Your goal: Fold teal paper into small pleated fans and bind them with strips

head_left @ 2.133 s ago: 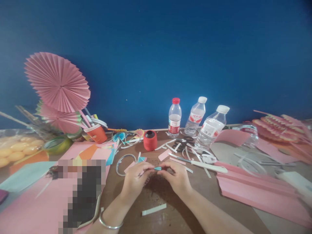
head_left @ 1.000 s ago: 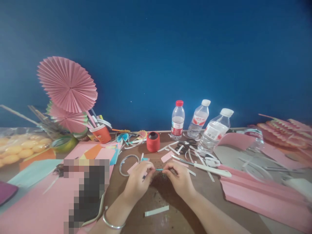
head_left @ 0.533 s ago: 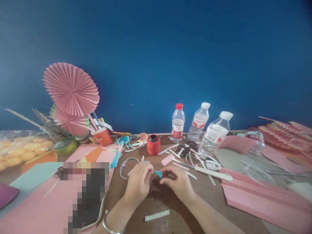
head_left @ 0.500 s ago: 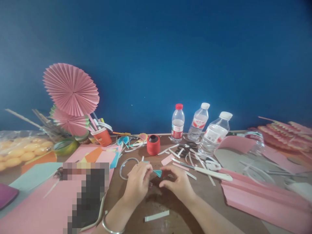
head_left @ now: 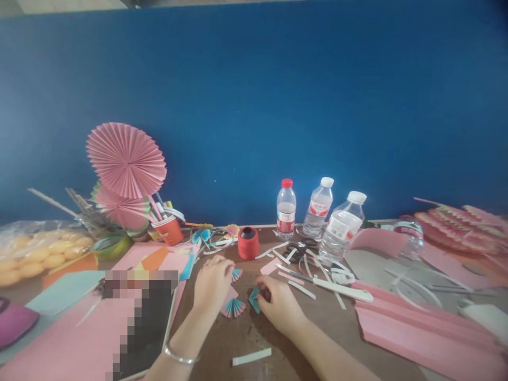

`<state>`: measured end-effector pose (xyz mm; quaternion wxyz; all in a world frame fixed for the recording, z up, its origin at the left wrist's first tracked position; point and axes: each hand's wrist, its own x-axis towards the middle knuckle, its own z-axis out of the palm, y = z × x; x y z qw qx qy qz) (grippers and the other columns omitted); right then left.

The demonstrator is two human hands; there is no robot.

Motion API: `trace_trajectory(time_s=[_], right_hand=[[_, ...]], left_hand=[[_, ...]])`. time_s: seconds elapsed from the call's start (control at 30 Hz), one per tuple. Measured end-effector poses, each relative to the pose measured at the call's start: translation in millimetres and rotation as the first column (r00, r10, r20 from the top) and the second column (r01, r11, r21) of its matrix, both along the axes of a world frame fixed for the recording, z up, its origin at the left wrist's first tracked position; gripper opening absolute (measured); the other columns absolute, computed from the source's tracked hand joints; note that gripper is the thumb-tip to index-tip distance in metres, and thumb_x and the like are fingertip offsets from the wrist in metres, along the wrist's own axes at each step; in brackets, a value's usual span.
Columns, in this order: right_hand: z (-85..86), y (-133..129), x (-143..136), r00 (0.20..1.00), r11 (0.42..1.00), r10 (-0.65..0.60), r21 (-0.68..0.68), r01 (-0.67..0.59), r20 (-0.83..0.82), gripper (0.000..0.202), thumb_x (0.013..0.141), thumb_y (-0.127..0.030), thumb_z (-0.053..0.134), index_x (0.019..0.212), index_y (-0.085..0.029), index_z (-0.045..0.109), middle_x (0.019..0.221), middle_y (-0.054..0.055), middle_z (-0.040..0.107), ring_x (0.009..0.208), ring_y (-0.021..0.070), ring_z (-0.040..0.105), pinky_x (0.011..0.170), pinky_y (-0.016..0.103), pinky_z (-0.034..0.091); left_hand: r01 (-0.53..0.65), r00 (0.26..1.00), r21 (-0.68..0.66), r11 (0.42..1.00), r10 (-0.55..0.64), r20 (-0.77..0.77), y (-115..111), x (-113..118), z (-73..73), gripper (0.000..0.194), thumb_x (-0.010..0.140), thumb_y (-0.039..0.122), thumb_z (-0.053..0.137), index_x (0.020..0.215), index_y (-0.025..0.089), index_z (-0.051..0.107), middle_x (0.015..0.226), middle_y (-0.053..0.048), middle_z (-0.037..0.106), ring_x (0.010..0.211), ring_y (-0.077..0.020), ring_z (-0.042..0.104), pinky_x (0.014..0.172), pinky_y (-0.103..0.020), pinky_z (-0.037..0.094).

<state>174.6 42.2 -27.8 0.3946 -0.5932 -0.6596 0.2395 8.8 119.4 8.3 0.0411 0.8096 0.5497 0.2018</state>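
My left hand (head_left: 213,281), with a silver bangle at its wrist, is closed at the fingertips beside a small pleated pink and blue paper piece (head_left: 237,274); whether it grips that piece is unclear. Below the fingers a pleated pink and blue paper fan (head_left: 233,307) lies on the brown table (head_left: 222,346). My right hand (head_left: 280,304) pinches a small teal folded paper (head_left: 254,300) between thumb and fingers, right of the fan. A white strip (head_left: 252,356) lies nearer to me.
Behind the hands stands a red roll (head_left: 248,244). Water bottles (head_left: 286,211), black scissors (head_left: 296,252), paper strips and a white-handled tool (head_left: 343,289) are at the right. Pink paper (head_left: 71,338) and an orange cup (head_left: 169,230) lie left, the cup holding pens.
My hands have moved apart, the right one now holding the teal paper. Pleated pink and blue pieces now show by my left hand. The view has tilted up slightly.
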Motion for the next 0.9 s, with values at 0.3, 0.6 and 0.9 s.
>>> trace_trajectory(time_s=[0.3, 0.6, 0.9], right_hand=[[4.0, -3, -3, 0.992, 0.995, 0.013, 0.100, -0.026, 0.126, 0.023, 0.068, -0.005, 0.047, 0.082, -0.018, 0.059, 0.085, 0.004, 0.058, 0.081, 0.0164, 0.053, 0.073, 0.024, 0.039], [5.2, -3, -3, 0.996, 0.991, -0.047, 0.127, 0.036, 0.082, 0.017, 0.072, -0.007, 0.049, 0.082, -0.019, 0.057, 0.081, 0.003, 0.057, 0.078, 0.0164, 0.052, 0.068, 0.024, 0.039], [30.5, -6, 41, 0.918, 0.966, -0.253, 0.133, 0.222, 0.304, 0.026, 0.070, -0.003, 0.044, 0.084, -0.018, 0.060, 0.086, 0.006, 0.062, 0.084, 0.0191, 0.055, 0.073, 0.027, 0.039]], left_hand=[[-0.140, 0.990, -0.101, 0.985, 0.135, -0.051, 31, 39, -2.4, 0.024, 0.077, 0.034, 0.048, 0.070, 0.018, 0.065, 0.080, -0.011, 0.066, 0.080, -0.0259, 0.060, 0.070, -0.035, 0.040], [-0.168, 0.976, -0.191, 0.967, 0.190, 0.104, 37, 33, 8.4, 0.023, 0.078, 0.026, 0.042, 0.071, 0.019, 0.063, 0.074, -0.007, 0.068, 0.070, -0.0198, 0.062, 0.062, -0.026, 0.040], [-0.154, 0.954, -0.100, 0.983, 0.174, 0.242, 44, 4, 39.8, 0.026, 0.077, 0.030, 0.040, 0.071, 0.019, 0.063, 0.074, -0.004, 0.067, 0.070, -0.0191, 0.060, 0.059, -0.025, 0.038]])
